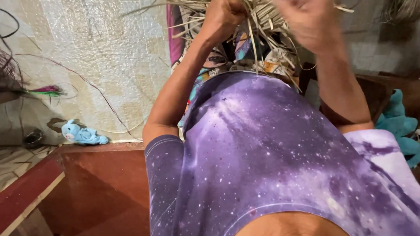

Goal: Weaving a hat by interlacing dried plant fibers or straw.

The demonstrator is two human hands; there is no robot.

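Strips (257, 17) are gripped in a bundle by the fisted left hand (224, 13) | right hand (304, 14) blurred, fingers' state cannot be told | bundle is held raised, seemingly so the loose ends hang free

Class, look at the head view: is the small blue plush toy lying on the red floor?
No. The blue plush toy lies on the pale patterned mat, just beyond the edge of the red floor.

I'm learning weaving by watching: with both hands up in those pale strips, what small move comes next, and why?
Probably steady the blurred right hand and pick one loose strip: the left hand is fisted on the pale strips, while many ends splay free below.
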